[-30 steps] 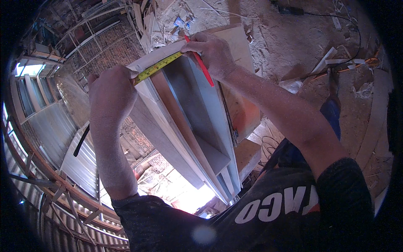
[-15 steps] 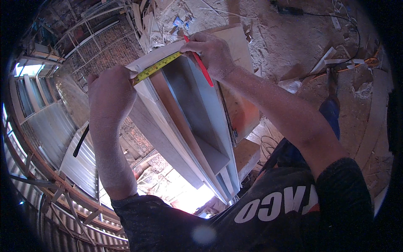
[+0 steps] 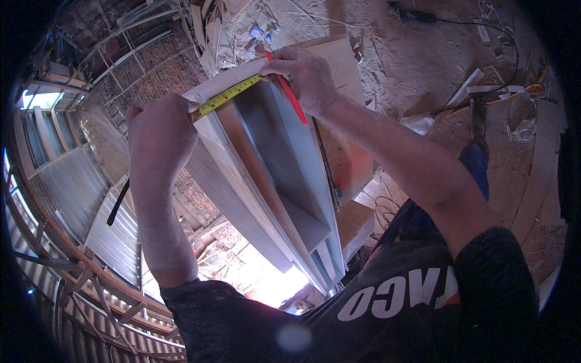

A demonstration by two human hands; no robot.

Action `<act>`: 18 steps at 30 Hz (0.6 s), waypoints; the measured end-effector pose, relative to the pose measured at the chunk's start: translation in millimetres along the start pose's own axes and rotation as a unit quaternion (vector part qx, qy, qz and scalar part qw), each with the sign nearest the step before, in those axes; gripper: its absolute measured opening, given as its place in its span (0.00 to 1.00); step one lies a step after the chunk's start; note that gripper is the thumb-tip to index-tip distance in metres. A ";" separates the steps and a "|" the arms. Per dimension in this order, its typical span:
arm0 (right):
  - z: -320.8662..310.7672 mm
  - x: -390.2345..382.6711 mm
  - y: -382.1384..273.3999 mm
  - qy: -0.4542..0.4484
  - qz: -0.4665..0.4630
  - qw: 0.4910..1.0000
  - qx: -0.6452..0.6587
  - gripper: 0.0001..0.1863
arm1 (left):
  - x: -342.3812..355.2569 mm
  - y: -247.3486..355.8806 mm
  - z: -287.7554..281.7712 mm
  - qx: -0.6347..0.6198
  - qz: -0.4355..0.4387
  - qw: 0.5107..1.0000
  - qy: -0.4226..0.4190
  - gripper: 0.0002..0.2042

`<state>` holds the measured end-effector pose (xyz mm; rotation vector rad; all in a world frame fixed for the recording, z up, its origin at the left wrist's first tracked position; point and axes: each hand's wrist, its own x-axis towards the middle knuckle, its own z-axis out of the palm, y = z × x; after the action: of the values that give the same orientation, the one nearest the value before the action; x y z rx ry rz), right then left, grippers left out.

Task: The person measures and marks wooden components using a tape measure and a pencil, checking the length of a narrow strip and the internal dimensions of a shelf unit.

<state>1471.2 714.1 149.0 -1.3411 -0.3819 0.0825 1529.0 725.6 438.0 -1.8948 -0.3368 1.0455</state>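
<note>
Now one yellow tape runs straight between the two hands across the top end of the grey boards. Left hand pinches its lower end in a closed grip; right hand presses the upper end, also holding one red pencil.

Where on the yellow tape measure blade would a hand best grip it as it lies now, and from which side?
Pinch the yellow tape blade at its bare middle stretch, from above. It lies flat and taut across the end of the grey panel stack, with the left hand and right hand covering both ends.
</note>
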 end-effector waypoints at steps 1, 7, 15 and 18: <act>0.4 0.1 0.3 0.003 -0.001 1.000 -0.002 0.07 | 0.7 0.7 -0.7 0.004 -0.004 1.000 -0.006 0.15; -0.1 -0.1 -0.2 0.007 -0.001 1.000 -0.002 0.07 | 3.9 2.2 -2.6 0.017 -0.023 0.999 -0.030 0.15; -1.9 0.0 -1.2 -0.005 0.004 1.000 -0.010 0.08 | 3.6 2.7 -4.8 0.007 -0.022 0.999 -0.038 0.15; -3.0 0.2 -2.8 -0.003 0.004 1.000 -0.005 0.08 | 2.4 3.3 -6.4 0.005 -0.020 0.999 -0.037 0.15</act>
<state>1471.9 710.7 151.2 -1.3533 -0.3824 0.0918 1534.8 721.5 435.5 -1.8371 -0.4094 1.0913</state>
